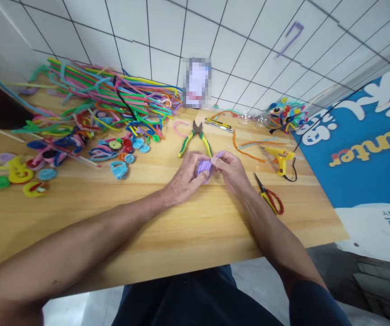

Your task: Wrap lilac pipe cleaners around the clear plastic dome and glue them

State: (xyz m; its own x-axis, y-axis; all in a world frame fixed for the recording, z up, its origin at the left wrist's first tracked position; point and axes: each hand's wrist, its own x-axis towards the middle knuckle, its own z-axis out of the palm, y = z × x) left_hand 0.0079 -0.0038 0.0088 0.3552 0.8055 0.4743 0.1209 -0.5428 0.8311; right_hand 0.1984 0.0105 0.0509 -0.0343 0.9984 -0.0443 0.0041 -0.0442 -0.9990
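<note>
Close above the wooden table [195, 235], my left hand [186, 179] pinches a bundled piece of purple pipe cleaner [203, 167] between thumb and fingers. From the other side my right hand [229, 170] has its thumb and forefinger closed on the upper right edge of the same purple piece. Part of the piece is hidden behind the fingers. Just beyond both hands lie pliers [197, 131] with green and yellow handles, jaws pointing away. Scissors [269, 194] with red and yellow handles rest to the right of my right forearm.
A large heap of coloured pipe cleaners [113, 90] spreads across the back left, with several coiled shapes [20, 170] at far left. A yellow glue gun [281, 159] with a cord, a utility knife [218, 123] and a bag of pompoms [286, 115] lie right. A phone [197, 81] leans on the tiled wall.
</note>
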